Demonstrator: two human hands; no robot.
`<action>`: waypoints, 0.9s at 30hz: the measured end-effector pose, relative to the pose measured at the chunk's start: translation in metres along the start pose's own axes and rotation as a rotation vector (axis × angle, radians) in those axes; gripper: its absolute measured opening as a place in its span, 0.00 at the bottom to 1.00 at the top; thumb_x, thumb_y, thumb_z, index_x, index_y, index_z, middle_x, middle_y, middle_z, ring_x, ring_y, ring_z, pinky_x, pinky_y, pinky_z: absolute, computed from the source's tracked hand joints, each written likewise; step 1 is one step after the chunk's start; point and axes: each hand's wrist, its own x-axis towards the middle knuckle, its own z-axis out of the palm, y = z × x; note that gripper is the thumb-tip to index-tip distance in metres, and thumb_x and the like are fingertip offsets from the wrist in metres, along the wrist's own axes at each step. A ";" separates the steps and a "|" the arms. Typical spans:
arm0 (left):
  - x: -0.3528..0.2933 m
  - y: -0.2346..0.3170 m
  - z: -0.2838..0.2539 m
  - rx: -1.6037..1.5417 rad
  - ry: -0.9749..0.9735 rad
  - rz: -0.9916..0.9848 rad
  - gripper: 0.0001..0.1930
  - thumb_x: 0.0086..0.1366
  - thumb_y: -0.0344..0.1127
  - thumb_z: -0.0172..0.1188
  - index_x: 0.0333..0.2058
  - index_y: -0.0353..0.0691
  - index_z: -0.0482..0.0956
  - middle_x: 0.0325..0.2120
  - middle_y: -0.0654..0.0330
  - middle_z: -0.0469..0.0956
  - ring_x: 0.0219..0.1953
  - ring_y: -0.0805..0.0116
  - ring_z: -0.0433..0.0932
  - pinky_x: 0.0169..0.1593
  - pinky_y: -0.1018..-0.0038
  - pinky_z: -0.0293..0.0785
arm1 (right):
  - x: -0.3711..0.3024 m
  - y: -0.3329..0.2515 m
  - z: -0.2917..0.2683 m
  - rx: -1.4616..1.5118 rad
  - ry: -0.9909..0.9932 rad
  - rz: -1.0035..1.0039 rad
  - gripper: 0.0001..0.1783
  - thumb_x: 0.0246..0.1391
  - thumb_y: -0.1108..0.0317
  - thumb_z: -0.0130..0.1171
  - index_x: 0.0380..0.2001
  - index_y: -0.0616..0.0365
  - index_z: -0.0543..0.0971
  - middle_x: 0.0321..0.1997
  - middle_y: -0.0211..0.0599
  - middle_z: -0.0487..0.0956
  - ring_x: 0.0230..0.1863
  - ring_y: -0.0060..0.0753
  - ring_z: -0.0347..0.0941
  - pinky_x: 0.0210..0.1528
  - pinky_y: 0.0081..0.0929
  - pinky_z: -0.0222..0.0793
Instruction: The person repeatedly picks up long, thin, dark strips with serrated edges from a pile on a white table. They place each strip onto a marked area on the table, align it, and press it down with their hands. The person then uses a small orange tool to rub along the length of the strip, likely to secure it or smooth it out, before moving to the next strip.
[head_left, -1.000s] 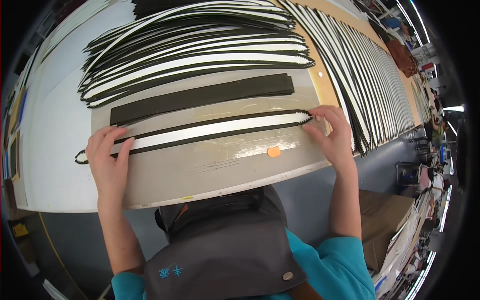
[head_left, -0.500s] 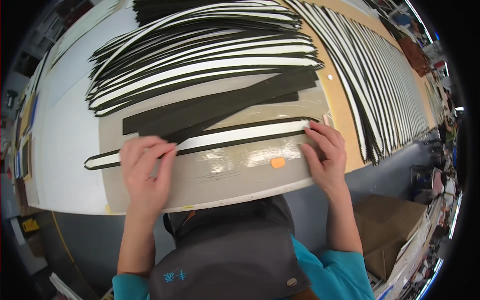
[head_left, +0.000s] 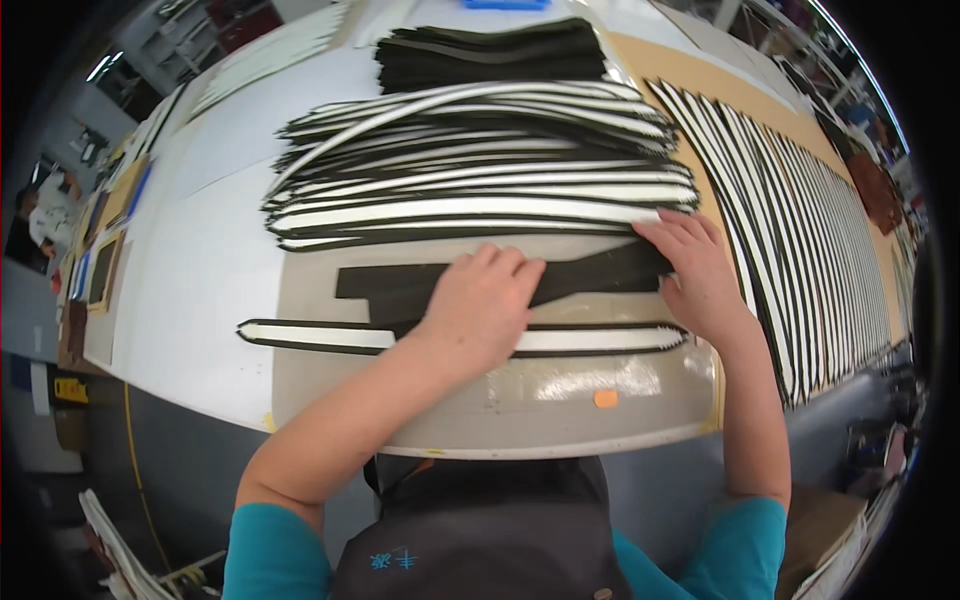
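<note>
Right hand (head_left: pixel 700 282) now off one black-edged white strip (head_left: pixel 610 340), up at right end of two-plus black strips (head_left: pixel 600 272) on counter (head_left: pixel 200 310). Left hand (head_left: pixel 478 308) shifted to their middle. Both grips part-curled; can't tell hold.

White strip (head_left: pixel 600 341): middle hidden behind left grip (head_left: pixel 482 300) | blue object (head_left: pixel 505 4): cut off above

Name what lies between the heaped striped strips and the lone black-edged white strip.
In the head view, plain black strips are there, with the left hand over them.
</note>
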 end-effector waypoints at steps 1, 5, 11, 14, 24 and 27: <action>0.000 -0.002 0.003 -0.015 -0.004 -0.002 0.27 0.57 0.31 0.71 0.56 0.35 0.78 0.49 0.54 0.78 0.53 0.51 0.76 0.57 0.60 0.76 | 0.002 0.003 -0.001 -0.002 -0.061 0.007 0.36 0.38 0.86 0.61 0.57 0.55 0.80 0.54 0.41 0.82 0.63 0.46 0.73 0.76 0.46 0.57; 0.002 -0.008 0.002 -0.006 -0.058 -0.034 0.27 0.59 0.31 0.70 0.58 0.37 0.77 0.50 0.56 0.78 0.54 0.53 0.76 0.56 0.60 0.77 | 0.007 0.003 -0.015 0.146 -0.102 0.110 0.29 0.38 0.85 0.69 0.49 0.55 0.84 0.48 0.39 0.83 0.58 0.45 0.75 0.69 0.43 0.66; 0.000 -0.004 0.004 -0.014 -0.059 -0.065 0.30 0.59 0.29 0.70 0.61 0.39 0.75 0.51 0.57 0.78 0.55 0.55 0.76 0.57 0.59 0.75 | 0.009 -0.021 -0.054 0.340 -0.083 0.174 0.27 0.40 0.85 0.73 0.48 0.58 0.85 0.44 0.40 0.84 0.50 0.47 0.80 0.56 0.37 0.76; -0.005 -0.006 0.002 -0.034 0.040 -0.009 0.31 0.58 0.29 0.70 0.61 0.40 0.74 0.50 0.57 0.78 0.55 0.55 0.76 0.58 0.59 0.73 | 0.011 -0.028 -0.070 0.273 -0.006 0.066 0.27 0.39 0.87 0.72 0.47 0.61 0.84 0.43 0.40 0.84 0.47 0.48 0.81 0.52 0.37 0.79; -0.033 -0.003 -0.099 -0.006 0.226 0.066 0.33 0.51 0.23 0.62 0.60 0.40 0.78 0.40 0.55 0.77 0.44 0.54 0.76 0.52 0.60 0.71 | 0.000 -0.044 -0.057 0.595 0.032 0.108 0.29 0.41 0.86 0.72 0.51 0.60 0.84 0.44 0.35 0.83 0.46 0.32 0.80 0.54 0.28 0.74; -0.027 -0.015 -0.094 -0.140 0.073 -0.019 0.32 0.54 0.23 0.61 0.61 0.40 0.78 0.41 0.54 0.78 0.43 0.54 0.77 0.49 0.61 0.73 | 0.005 -0.046 -0.032 0.627 0.048 0.150 0.29 0.42 0.85 0.72 0.52 0.60 0.84 0.44 0.36 0.83 0.45 0.32 0.79 0.52 0.28 0.74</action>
